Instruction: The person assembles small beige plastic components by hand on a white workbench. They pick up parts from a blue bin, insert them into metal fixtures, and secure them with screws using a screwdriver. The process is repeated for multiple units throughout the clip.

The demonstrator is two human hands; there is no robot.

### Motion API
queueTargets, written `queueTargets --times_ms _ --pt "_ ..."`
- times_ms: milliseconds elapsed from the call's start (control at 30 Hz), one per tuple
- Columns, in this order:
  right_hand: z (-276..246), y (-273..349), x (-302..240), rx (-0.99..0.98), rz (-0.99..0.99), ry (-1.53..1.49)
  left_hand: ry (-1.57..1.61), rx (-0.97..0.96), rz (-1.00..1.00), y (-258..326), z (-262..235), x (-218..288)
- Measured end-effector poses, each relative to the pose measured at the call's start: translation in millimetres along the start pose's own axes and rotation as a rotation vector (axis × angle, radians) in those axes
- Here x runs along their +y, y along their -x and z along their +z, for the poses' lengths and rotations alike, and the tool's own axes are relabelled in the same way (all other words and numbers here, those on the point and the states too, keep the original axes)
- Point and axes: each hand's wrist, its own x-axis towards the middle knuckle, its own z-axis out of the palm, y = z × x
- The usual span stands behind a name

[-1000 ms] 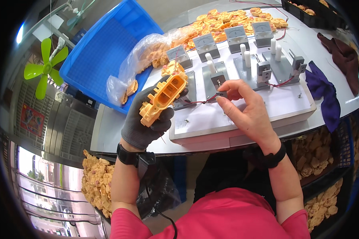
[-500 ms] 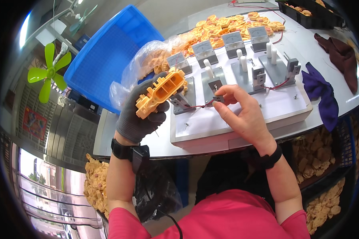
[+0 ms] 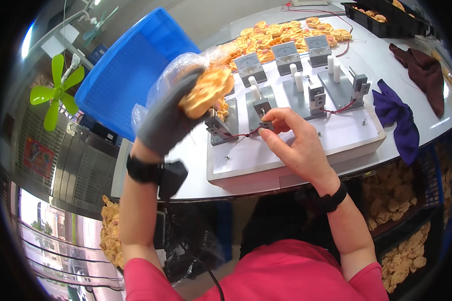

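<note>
My left hand [image 3: 168, 113], in a dark grey glove, grips a yellow-orange moulded plastic part [image 3: 209, 91] above the leftmost fixture. The part looks blurred, its broad ribbed side showing. Just below it, another yellow piece [image 3: 222, 107] sits at that fixture, mostly hidden behind the glove. My bare right hand [image 3: 299, 143] pinches the dark metal block [image 3: 266, 125] at the front of the second fixture between thumb and forefinger. White pegs [image 3: 254, 89] stand upright behind that block. Red and black wires [image 3: 246, 134] run between the two fixtures.
Several analogue meters [image 3: 288, 54] stand behind the fixtures on a white board [image 3: 296, 163]. Many yellow parts [image 3: 281, 37] lie heaped behind. A blue crate [image 3: 130, 65] and clear plastic bag [image 3: 168, 75] are at left; purple [image 3: 397, 118] and brown cloths [image 3: 421, 75] lie at right.
My left hand has turned the plastic part over from its open-cavity side and raised it slightly. My right hand stays at the second fixture's block. The whole view has shifted a little.
</note>
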Motion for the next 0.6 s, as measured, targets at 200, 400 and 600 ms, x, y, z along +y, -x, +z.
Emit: queueTargets --times_ms 200,400,600 --pt "-6.0 -1.7 2.6 0.017 0.027 0.015 0.285 -0.242 -0.708 -87.4 29.9 26.8" --pt "-3.2 -0.6 0.8 0.008 0.052 0.014 -0.254 -0.434 -0.482 -102.9 58.3 19.4" --pt "-5.7 -0.4 -3.7 0.020 0.062 0.032 0.082 -0.741 -0.669 -114.3 39.7 32.2"
